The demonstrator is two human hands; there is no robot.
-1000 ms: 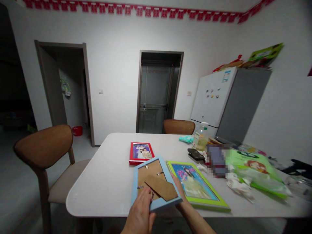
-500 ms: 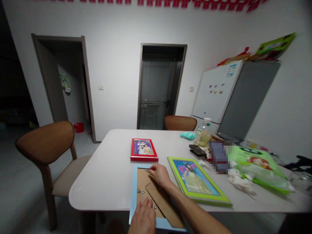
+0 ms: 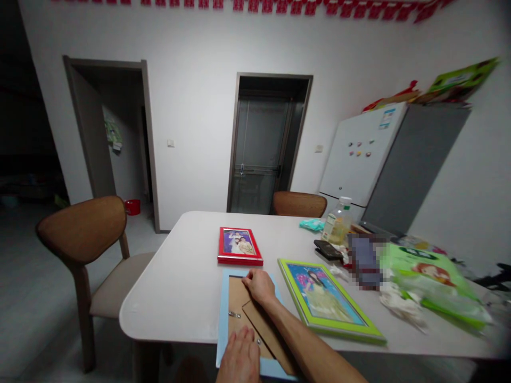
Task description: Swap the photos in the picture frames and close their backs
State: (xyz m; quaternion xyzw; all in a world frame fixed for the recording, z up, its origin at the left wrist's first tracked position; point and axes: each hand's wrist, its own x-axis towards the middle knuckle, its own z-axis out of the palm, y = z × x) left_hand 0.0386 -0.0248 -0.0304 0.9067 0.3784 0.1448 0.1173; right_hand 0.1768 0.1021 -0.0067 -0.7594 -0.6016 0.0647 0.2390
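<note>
A light-blue picture frame lies face down at the table's front edge, its brown backboard and folded stand facing up. My left hand rests flat on the lower part of the backboard, fingers stretched out. At the frame's top edge, my right hand pinches at a small metal clip, which the fingers now cover. Another metal clip shows on the left side of the backboard. My right forearm crosses over the stand and hides the frame's right side.
Beyond the blue frame lies a red photo frame; a lime-green photo frame is to the right. Farther right are a bottle, a black object, crumpled tissue and a green package. A chair stands left.
My right fingers now cover the top metal clip that showed at their tips before. My left hand stays on the backboard. The whole view has shifted slightly.
</note>
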